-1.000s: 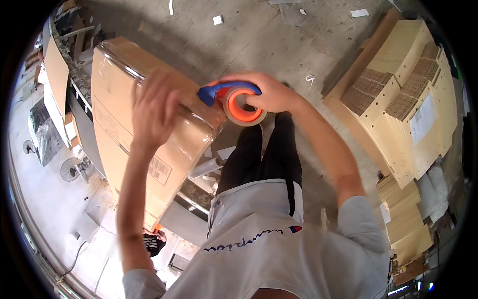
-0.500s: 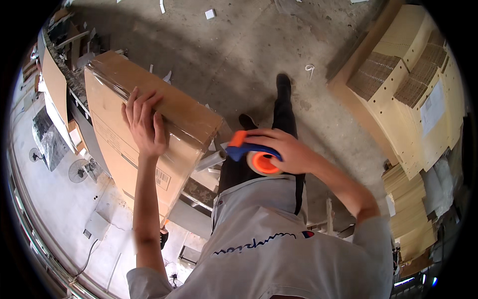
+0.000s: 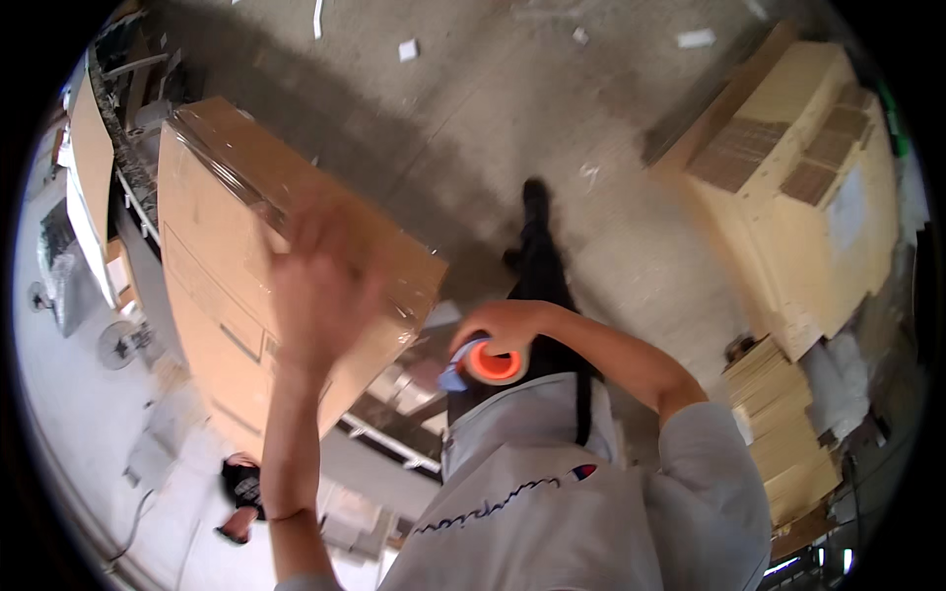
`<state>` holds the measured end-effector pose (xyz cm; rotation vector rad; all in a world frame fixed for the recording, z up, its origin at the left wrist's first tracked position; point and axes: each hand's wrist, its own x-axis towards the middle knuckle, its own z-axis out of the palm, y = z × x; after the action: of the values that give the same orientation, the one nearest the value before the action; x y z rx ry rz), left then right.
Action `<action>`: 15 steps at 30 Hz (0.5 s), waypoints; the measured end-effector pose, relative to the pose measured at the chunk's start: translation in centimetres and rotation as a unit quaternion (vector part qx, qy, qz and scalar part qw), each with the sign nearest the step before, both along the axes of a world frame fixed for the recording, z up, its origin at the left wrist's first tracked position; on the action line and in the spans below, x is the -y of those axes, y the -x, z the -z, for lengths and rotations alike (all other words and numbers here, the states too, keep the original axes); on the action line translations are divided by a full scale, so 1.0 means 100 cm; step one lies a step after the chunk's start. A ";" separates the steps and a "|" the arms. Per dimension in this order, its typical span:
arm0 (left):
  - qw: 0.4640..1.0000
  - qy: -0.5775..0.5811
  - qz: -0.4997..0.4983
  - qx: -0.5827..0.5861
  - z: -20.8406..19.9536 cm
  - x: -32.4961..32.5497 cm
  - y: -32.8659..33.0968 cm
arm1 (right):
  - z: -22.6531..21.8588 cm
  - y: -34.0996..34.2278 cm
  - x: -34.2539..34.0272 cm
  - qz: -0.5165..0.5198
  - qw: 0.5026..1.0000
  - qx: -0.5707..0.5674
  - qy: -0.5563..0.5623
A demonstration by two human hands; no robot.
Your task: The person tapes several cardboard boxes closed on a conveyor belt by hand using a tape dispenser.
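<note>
A large flat brown cardboard box (image 3: 222,266) stands on edge to my left, with shiny clear tape along its top edge and near corner. My left hand (image 3: 325,266) is over the box near that edge, fingers apart and smeared by motion; whether it touches the cardboard I cannot tell. In front of my waist, my right hand (image 3: 507,323) is wrapped round a tape dispenser (image 3: 451,374), blue, with a roll of tape on an orange hub (image 3: 495,362). Most of the dispenser's handle is hidden by the fingers.
To the right stands a stack of pale panels (image 3: 778,227) with brown corrugated pieces, and more stacked cardboard (image 3: 783,424) nearer me. White scraps (image 3: 696,38) lie on the concrete floor (image 3: 463,128). Another person (image 3: 241,488) is at the lower left, beyond the box.
My left hand has lifted or shifted right along the box and is blurred. My right hand has drawn the tape dispenser down and slightly left, turning it. The other person has come into clearer view.
</note>
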<state>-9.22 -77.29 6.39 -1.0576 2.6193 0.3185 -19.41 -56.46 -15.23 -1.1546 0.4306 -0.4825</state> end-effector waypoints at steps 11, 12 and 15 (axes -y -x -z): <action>0.798 -0.350 0.202 0.446 0.104 -0.034 0.080 | -0.064 0.242 -0.045 0.652 0.688 -0.141 -0.286; 0.787 -0.395 0.173 0.441 0.106 -0.024 0.069 | -0.057 0.245 -0.024 0.661 0.671 -0.086 -0.326; 0.845 -0.407 0.080 0.339 0.094 -0.005 0.073 | 0.006 0.251 0.047 0.613 0.665 0.022 -0.425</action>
<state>-16.55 -76.78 -3.05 -0.4992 1.6361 0.7620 -44.53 -61.18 -15.80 0.2450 1.2407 -1.2872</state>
